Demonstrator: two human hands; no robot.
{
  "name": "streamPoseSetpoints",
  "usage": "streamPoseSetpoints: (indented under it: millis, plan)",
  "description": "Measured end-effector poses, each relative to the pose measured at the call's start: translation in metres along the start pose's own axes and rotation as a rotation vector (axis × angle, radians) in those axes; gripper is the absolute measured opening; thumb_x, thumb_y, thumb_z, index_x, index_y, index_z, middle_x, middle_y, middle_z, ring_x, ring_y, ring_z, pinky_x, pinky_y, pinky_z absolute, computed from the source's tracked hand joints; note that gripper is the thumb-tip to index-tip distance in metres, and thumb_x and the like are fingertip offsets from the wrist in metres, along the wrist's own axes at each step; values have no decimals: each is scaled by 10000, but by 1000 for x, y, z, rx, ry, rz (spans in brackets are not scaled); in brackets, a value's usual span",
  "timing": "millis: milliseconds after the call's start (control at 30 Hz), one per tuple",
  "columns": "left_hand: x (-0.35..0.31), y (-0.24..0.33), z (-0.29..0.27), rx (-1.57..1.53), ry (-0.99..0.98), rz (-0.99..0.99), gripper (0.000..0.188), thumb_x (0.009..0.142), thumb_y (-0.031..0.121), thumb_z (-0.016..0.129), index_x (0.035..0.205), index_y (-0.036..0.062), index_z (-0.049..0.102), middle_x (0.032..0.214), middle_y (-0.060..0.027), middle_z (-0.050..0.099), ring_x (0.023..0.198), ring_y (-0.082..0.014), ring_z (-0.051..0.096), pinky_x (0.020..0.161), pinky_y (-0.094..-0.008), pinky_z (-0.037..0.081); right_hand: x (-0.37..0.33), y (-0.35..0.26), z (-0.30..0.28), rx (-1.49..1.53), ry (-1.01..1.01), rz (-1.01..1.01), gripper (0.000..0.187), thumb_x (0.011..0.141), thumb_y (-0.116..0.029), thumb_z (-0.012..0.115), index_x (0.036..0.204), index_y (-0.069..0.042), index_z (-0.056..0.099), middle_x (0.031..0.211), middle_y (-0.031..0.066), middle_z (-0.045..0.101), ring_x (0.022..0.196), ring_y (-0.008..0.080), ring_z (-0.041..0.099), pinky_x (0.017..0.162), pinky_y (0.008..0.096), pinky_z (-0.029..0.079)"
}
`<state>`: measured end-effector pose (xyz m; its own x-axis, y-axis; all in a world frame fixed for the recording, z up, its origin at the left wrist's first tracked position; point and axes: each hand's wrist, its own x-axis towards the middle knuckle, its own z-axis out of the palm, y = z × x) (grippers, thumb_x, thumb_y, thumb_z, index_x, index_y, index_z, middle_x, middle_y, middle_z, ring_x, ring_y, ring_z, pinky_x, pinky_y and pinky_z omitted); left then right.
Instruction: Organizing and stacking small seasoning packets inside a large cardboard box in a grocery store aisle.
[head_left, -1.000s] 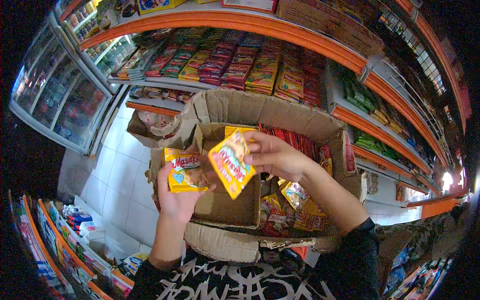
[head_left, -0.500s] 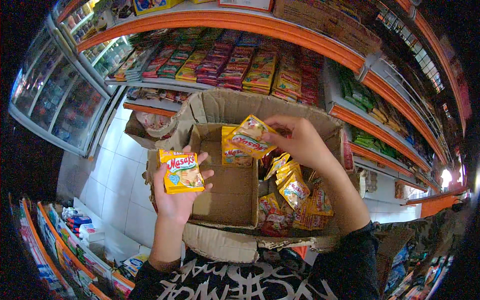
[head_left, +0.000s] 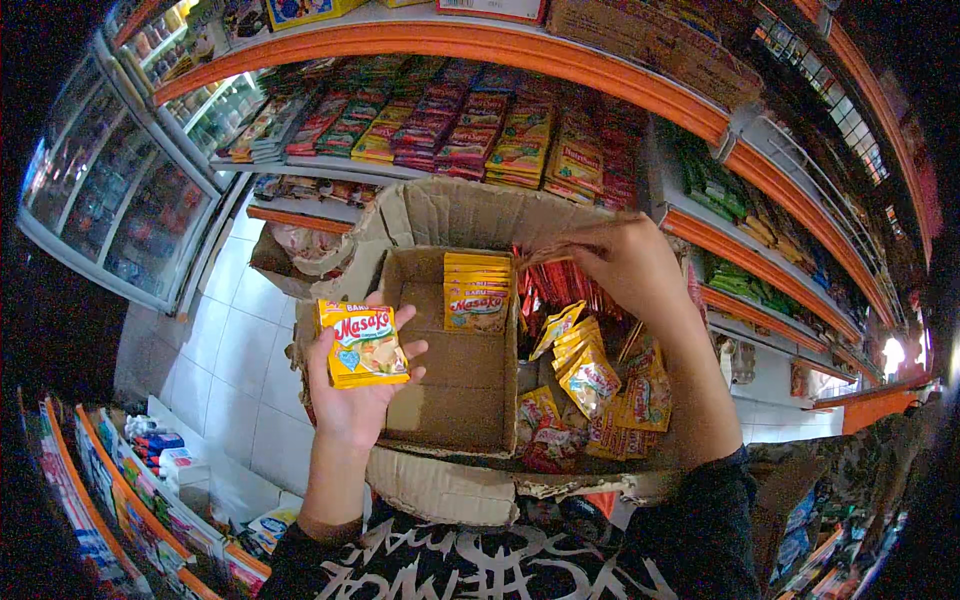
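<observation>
A stack of yellow seasoning sachets (head_left: pixel 365 343) lies across my left hand (head_left: pixel 352 408), gripped along its left side by the thumb while the other fingertips show past its right edge. My right hand (head_left: pixel 618 245) is over the far right part of the large cardboard box (head_left: pixel 430 480); its fingers are smeared by motion, and no sachet shows in them. Inside the smaller carton (head_left: pixel 450 400), an overlapping row of yellow sachets (head_left: pixel 477 300) sits against the far right corner. Loose yellow sachets (head_left: pixel 590 375) and red packets (head_left: pixel 560 290) fill the space to the carton's right.
Beyond the box, a shelf with an orange edge (head_left: pixel 450 42) runs above rows of colourful packets (head_left: pixel 470 130). A glass-door cooler (head_left: pixel 120 190) stands at the left. More orange-edged shelving (head_left: pixel 800 270) rises at the right, and low shelves (head_left: pixel 130 510) are at near left.
The yellow sachet my right hand held over the carton is out of that hand, and the row there looks fuller. My right hand has moved right; the left is nearly still.
</observation>
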<state>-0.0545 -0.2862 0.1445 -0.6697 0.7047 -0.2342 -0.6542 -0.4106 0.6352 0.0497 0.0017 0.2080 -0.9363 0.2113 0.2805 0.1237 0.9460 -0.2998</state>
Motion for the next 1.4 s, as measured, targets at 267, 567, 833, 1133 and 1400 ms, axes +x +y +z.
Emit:
streamPoseSetpoints:
  millis: [267,567,833,1133,1400]
  plan:
    - [-7,2,6,-52,72,106,582,874,512,379,1373,222,299,1306,-171,434,1037,-338,535,828,-471,446,6,-9,12,15,-39,63,172,792,-118,605,950,-65,650,783,149,637,711,304,631,653,372,498]
    - [-8,1,4,-115,129,151,517,911,467,398,1376,282,270,1265,-152,444,1130,-314,458,926,-478,369,24,-34,65,320,-419,-195,240,813,-167,602,1004,-85,483,868,166,623,798,372,608,681,451,480]
    - [-12,1,0,-123,98,148,606,817,460,470,1364,249,320,1262,-140,457,1072,-292,474,891,-456,363,22,-28,110,-129,-437,-388,315,823,-184,526,1133,-130,542,846,153,630,742,317,625,693,428,497]
    - [-11,2,8,-52,-104,-68,613,832,441,450,1383,236,278,1394,-171,344,1264,-367,356,985,-553,310,17,-31,109,-277,-30,-466,201,780,-210,596,937,-88,568,852,130,626,750,294,618,655,389,497]
    - [-9,-2,0,264,-179,-213,740,730,193,680,1349,45,302,1211,-89,501,1147,-266,503,887,-378,449,9,-84,41,1200,-625,-4,443,964,-363,395,1332,-117,412,780,19,559,739,90,540,647,250,466]
